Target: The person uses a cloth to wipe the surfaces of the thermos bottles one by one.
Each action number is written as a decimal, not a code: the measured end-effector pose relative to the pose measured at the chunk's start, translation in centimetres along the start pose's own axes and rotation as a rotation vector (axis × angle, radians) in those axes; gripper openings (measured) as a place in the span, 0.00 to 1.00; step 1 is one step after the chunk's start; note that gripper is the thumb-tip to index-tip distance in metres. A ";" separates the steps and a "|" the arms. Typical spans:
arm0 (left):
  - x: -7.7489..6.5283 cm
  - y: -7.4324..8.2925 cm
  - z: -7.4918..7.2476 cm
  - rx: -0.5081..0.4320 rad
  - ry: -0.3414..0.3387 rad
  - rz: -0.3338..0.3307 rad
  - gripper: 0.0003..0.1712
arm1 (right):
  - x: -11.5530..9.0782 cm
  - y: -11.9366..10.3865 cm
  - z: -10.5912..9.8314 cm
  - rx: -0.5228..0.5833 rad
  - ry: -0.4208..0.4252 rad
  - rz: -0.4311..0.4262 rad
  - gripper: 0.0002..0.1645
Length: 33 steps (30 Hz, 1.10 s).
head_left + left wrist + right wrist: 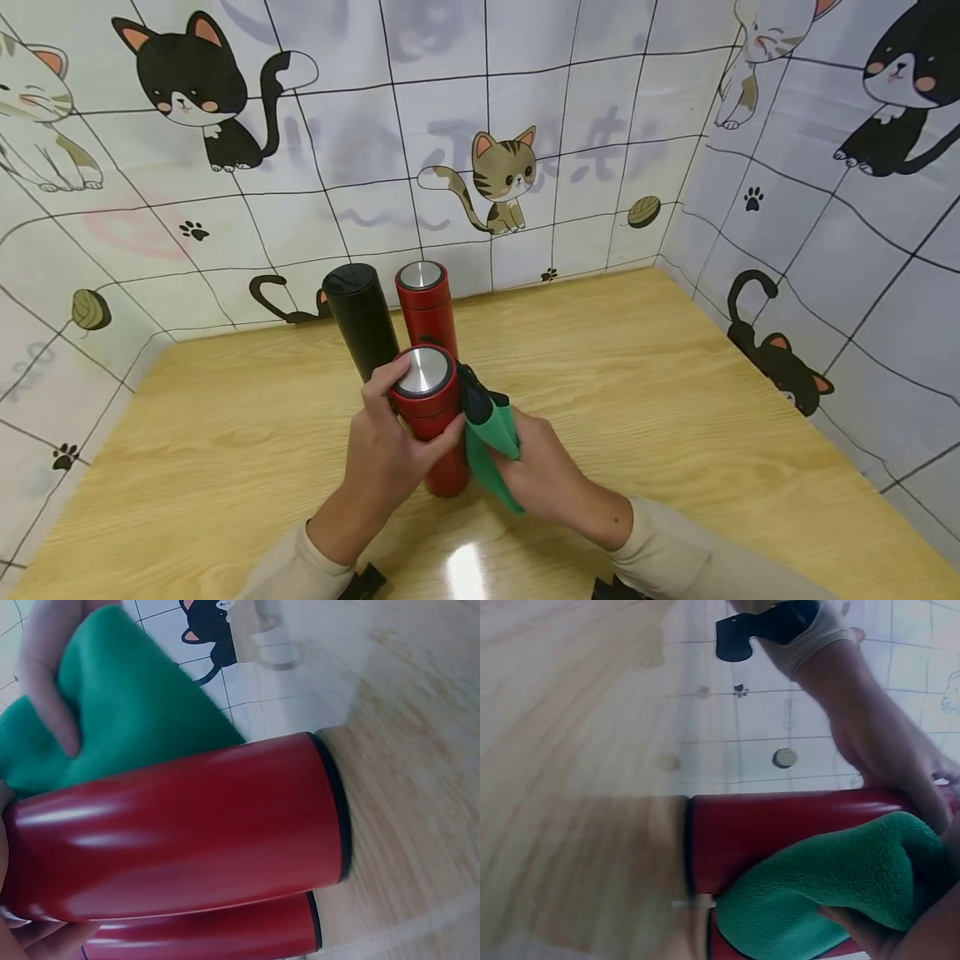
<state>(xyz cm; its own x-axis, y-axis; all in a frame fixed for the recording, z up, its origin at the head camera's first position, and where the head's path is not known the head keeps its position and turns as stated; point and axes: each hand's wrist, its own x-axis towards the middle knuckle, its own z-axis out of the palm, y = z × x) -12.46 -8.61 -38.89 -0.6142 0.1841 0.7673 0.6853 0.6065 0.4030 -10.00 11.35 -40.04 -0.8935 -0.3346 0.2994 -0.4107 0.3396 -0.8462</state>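
Observation:
A red thermos bottle (pixel 447 467) with a silver-topped lid stands near the middle of the wooden table. My left hand (pixel 386 450) grips it near the top, thumb and fingers around its upper body. My right hand (pixel 540 467) holds a green cloth (pixel 491 442) with a dark side against the bottle's right flank. In the left wrist view the cloth (pixel 142 705) lies along the red bottle (pixel 195 832). The right wrist view shows the cloth (pixel 832 877) bunched under my fingers, covering part of the red bottle (pixel 780 817).
Right behind stand a black bottle (pixel 360 317) and a second red thermos bottle (pixel 427 304). The wooden table (pixel 637 375) meets cat-patterned walls (pixel 585 100) at the back and sides. A light reflection shows on the table's near part.

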 end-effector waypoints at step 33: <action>-0.1 -0.1 -0.3 -0.002 -0.028 -0.031 0.39 | -0.2 -1.0 -0.2 0.085 0.072 -0.093 0.14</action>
<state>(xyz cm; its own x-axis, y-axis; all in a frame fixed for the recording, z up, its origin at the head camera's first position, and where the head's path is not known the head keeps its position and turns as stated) -12.37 -8.96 -38.88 -0.6460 0.1864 0.7402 0.6665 0.6105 0.4279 -9.51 11.28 -39.16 -0.8643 -0.2964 0.4064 -0.4782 0.2332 -0.8467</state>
